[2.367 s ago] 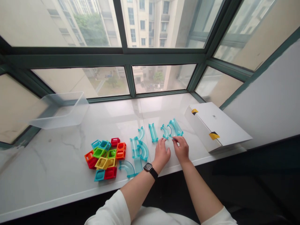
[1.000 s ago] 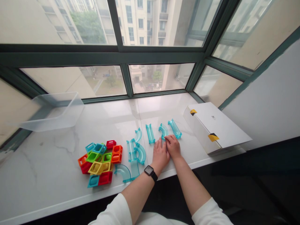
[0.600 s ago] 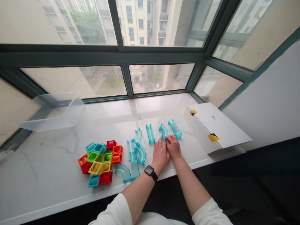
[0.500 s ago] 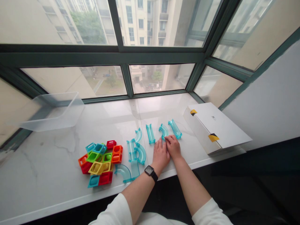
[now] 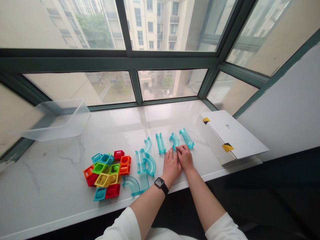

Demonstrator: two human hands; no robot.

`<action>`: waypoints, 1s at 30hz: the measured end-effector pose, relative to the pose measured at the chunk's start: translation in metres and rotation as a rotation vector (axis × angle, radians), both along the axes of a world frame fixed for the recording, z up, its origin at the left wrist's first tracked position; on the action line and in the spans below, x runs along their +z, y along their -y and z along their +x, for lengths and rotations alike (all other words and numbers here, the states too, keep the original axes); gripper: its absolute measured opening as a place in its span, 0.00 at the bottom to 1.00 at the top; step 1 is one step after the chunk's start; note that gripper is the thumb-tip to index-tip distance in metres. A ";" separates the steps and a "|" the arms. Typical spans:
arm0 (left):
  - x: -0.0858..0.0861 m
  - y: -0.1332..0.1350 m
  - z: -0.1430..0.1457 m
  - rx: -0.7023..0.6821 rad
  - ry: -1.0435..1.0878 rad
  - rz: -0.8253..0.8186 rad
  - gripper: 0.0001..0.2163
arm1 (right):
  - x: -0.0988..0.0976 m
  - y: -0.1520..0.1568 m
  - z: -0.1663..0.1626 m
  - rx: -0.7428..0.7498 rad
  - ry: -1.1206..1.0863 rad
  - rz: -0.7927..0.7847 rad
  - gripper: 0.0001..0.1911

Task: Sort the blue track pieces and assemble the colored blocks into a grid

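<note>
Resting left hand (image 5: 171,165) flat, fingers together, empty. Touching translucent teal curved plastic track piece (image 5: 174,139), left of white cardboard box (image 5: 226,131), with right hand (image 5: 185,156), fingertips bunched; pinch unclear. Better light, steady nudge.

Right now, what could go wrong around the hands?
1. Fingertips of the right hand sit at the near end of the curved track; a nudge may knock it into the straight track beside it.
2. A curved piece lies by the front edge of the ledge; the left hand, drawing back, could sweep it off.
</note>
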State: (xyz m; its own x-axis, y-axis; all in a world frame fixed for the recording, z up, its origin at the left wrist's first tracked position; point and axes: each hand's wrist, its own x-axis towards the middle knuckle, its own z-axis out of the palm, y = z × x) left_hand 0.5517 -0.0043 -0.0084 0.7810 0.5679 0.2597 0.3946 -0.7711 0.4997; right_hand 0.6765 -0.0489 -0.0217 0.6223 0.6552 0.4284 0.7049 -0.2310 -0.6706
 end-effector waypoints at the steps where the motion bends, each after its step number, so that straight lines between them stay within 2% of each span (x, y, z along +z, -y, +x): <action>1: 0.000 0.000 0.000 0.000 0.000 0.000 0.26 | 0.000 0.000 0.000 0.000 0.002 -0.001 0.13; 30: 0.001 0.000 -0.001 -0.010 0.008 0.011 0.25 | 0.004 0.001 -0.002 0.013 -0.003 -0.012 0.14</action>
State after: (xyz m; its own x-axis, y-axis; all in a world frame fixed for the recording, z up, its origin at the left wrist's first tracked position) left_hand 0.5504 -0.0042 -0.0079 0.7847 0.5569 0.2723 0.3827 -0.7807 0.4939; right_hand 0.6747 -0.0495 -0.0180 0.6148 0.6683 0.4188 0.7061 -0.2299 -0.6697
